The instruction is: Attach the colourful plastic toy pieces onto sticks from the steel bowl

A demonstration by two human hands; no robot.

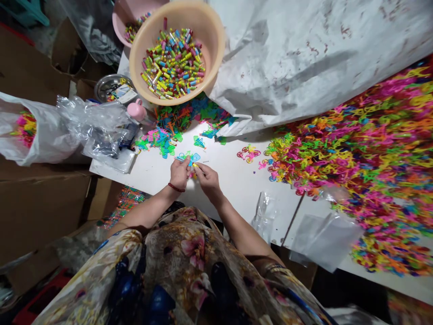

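Two grips | left fingers [186, 166] nearly closed, holding blue piece [195, 157] | right fingers [202, 168] pinched on yellow piece [194, 165]

I look down on a white table [233, 180], a dark seam [293, 219] crossing it toward the right. A large heap of multicoloured plastic pieces [338, 153] covers its right side — a small pink and yellow cluster [249, 154] sits just left of that. Farther left I see blue and green pieces [164, 141]. Clear bags [326, 239] lie along the near edge — and clear packets [123, 160] at the left corner.
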